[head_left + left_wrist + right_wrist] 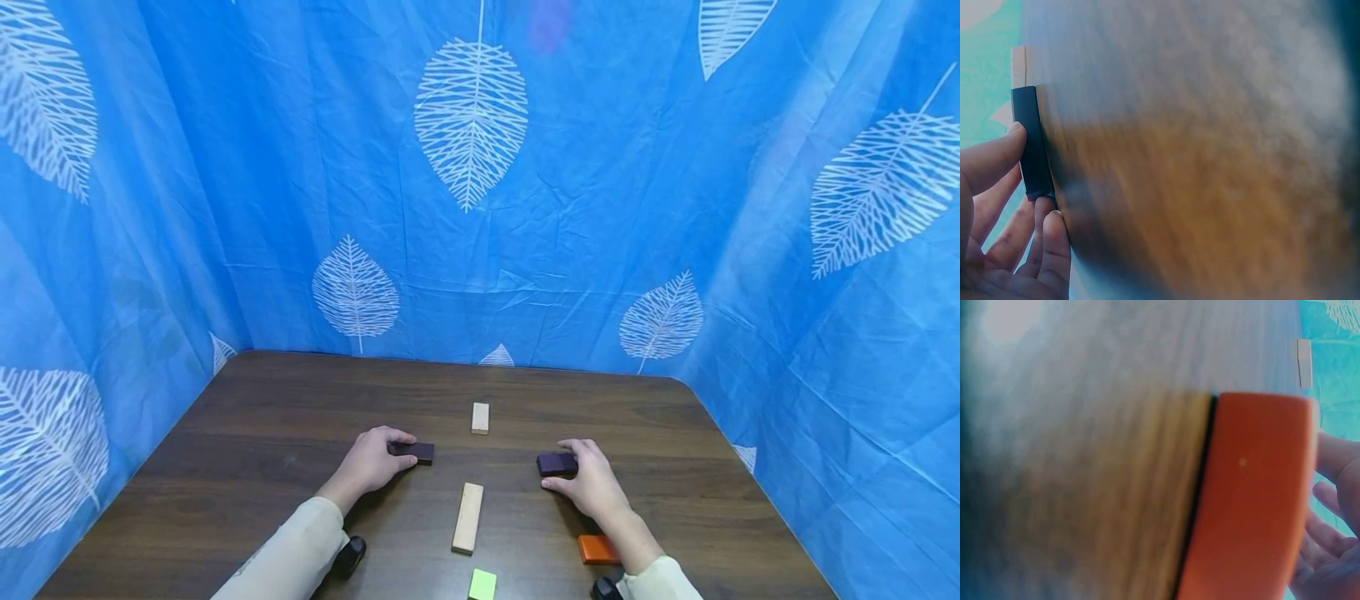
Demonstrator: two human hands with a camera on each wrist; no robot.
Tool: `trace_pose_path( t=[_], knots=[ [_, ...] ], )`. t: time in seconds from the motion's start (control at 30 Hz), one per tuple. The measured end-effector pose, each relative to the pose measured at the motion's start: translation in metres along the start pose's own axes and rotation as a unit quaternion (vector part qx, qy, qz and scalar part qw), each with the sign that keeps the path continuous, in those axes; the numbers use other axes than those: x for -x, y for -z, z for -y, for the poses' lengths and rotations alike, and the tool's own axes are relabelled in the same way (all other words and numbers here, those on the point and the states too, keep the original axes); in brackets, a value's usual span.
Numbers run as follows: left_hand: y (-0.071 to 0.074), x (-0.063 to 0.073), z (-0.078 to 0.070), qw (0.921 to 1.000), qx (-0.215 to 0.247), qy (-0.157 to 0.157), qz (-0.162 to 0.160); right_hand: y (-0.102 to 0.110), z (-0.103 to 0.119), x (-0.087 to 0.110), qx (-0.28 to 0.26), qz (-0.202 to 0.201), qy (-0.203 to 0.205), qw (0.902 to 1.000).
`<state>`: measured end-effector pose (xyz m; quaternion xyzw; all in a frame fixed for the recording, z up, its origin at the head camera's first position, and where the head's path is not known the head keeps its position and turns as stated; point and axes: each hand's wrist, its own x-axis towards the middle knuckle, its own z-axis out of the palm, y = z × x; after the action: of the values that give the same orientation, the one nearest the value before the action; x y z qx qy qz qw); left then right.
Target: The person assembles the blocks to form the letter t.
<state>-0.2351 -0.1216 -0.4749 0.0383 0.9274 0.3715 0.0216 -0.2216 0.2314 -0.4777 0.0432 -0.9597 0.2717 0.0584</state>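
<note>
My left hand (371,460) pinches a dark block (422,453) by its left end, thumb on the near side and fingers on the far side. In the left wrist view this block (1032,144) looks black, with the thumb against its broad face. Across the table, my right hand (592,483) holds a dark purple block (557,464) by its right end, between thumb and fingers. An orange block (597,549) lies under the right wrist. It fills much of the right wrist view and hides the purple block there.
Between the hands lie a long pale wooden block (467,518) and, farther back, a short pale block (480,418). A light green block (482,584) is at the near edge of view. A blue leaf-patterned curtain (480,275) surrounds the brown wooden table (300,400).
</note>
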Motion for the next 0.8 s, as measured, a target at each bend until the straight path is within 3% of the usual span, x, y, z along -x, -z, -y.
trace_pose_path(
  t=[0.43,0.8],
  knots=[
    [-0.0020,0.0006,0.0006,1.0000,-0.001,0.003,0.003,-0.0012,-0.0059,-0.0012,-0.020,0.006,-0.014,0.9997],
    [-0.0012,-0.0008,0.0014,1.0000,0.001,0.004,0.003,0.0026,-0.0033,-0.0011,-0.006,0.003,0.003,1.0000]
  ],
)
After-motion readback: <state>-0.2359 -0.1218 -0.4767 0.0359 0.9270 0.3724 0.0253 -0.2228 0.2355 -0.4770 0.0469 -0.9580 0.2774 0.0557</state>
